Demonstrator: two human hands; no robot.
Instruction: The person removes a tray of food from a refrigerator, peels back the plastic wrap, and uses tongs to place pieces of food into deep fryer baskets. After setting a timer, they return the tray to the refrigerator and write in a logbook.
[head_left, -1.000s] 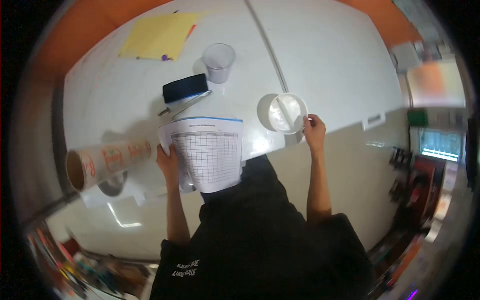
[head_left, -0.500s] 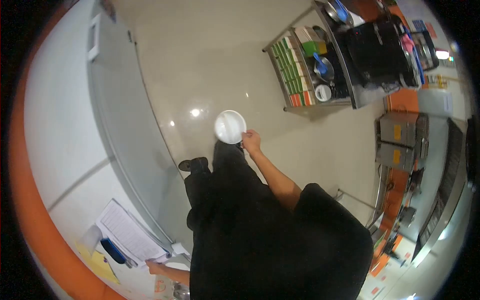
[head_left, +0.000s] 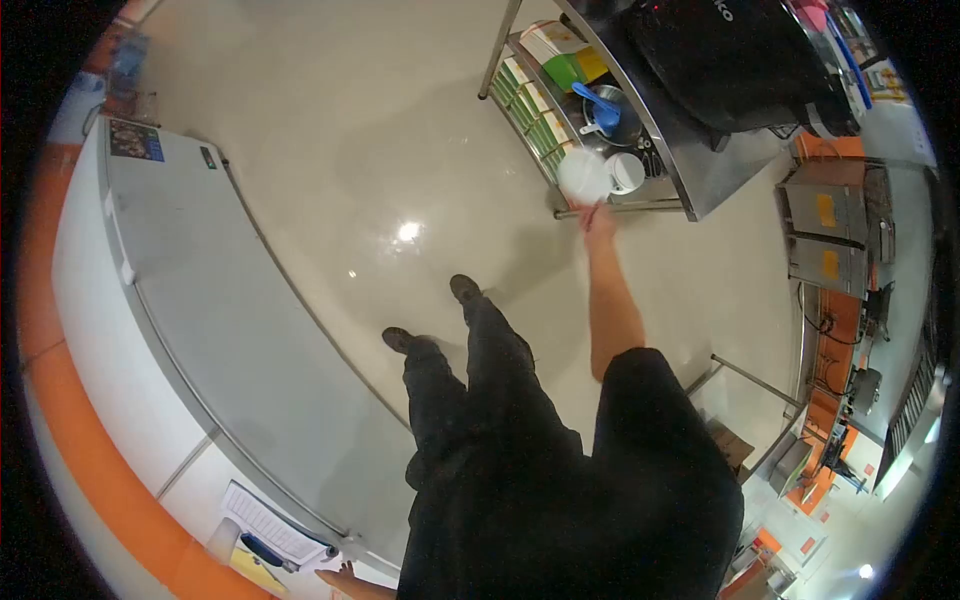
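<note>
My right hand (head_left: 598,220) reaches out toward the metal shelf rack and grips the near edge of a round white lid or dish (head_left: 584,176), which is blurred by motion. Just to the right of it, a white container (head_left: 625,173) sits on the lower shelf. A metal bowl (head_left: 622,122) with a blue scoop (head_left: 597,98) stands behind them. At the lower left, my left hand (head_left: 343,576) is beside the white cabinet, below a clipboard with paper (head_left: 272,527); its fingers look spread, with nothing in them.
A long grey-and-white cabinet (head_left: 250,300) runs along the left. The steel rack (head_left: 660,130) holds green-and-white boxes (head_left: 530,105) below and a black appliance (head_left: 735,70) on top. Metal boxes (head_left: 826,225) stand at the right, and a metal-legged stand (head_left: 757,380) is nearer me.
My right hand has carried the white round thing from over my legs to the rack's lower shelf. The rack looks closer, and my left hand has come away from the papers.
</note>
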